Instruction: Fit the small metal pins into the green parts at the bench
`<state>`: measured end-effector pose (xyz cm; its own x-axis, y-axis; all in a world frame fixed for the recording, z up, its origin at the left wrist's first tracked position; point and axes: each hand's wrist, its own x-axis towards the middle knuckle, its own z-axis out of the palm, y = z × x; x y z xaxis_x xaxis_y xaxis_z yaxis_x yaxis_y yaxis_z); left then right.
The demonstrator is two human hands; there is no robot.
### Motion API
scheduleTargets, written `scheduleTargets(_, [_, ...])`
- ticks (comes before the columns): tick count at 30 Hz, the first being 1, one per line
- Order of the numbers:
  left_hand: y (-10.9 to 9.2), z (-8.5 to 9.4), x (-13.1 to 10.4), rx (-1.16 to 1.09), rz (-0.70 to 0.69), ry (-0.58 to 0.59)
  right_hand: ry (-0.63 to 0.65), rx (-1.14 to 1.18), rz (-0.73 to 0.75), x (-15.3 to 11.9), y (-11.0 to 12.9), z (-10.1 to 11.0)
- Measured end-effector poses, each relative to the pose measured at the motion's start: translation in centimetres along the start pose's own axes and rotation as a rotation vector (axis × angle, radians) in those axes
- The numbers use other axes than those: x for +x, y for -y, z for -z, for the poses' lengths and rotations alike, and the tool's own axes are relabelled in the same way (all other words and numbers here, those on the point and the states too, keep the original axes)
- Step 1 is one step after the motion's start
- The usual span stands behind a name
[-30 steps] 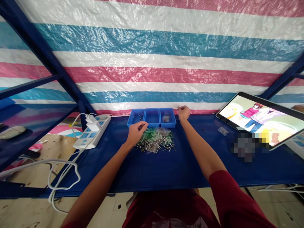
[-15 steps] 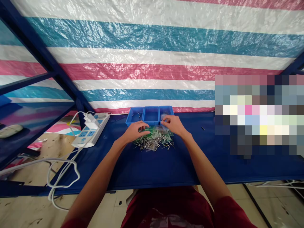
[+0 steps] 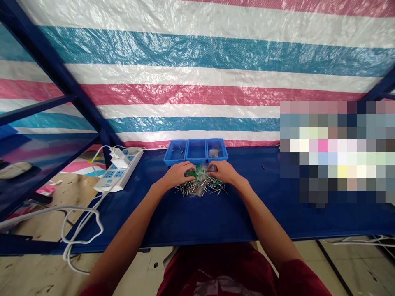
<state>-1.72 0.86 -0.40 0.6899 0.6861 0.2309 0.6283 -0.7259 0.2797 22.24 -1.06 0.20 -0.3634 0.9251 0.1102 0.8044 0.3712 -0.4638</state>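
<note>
On the blue tabletop lies a pile of thin metal pins (image 3: 197,187), mixed with green pieces and clear plastic packets. At the pile's left side my left hand (image 3: 179,173) curls its thumb and fingers about a piece of green plastic (image 3: 190,172). My right hand (image 3: 224,171) is bent over the pile's right side, fingers closed at some clear plastic; what they grip is hidden. Just behind the pile stands a blue three-compartment tray (image 3: 196,158). Its left compartment contains a few small metal pins, and a clear packet (image 3: 213,152) rests in the right one.
A white power strip (image 3: 119,172) with a plugged-in adapter (image 3: 119,158) lies at the left, its white cable (image 3: 100,220) looping over the table edge. One small dark pin (image 3: 263,167) lies apart at right. Striped sheeting (image 3: 197,74) hangs behind. The far right is pixelated.
My right hand has come back from the tray's right compartment to the pile, and the packet in that compartment is now uncovered. My left hand has closed in on the green plastic.
</note>
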Motion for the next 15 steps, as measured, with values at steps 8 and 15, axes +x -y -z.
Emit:
scheduleTargets(8, [0.2,-0.2,-0.1,0.153,-0.055,-0.105,-0.066,-0.028,0.064,0.2,0.3,-0.5])
scheduleTargets(15, [0.3,-0.4,-0.1,0.254,-0.137,-0.175,-0.165,0.023,0.12,0.3,0.2,-1.2])
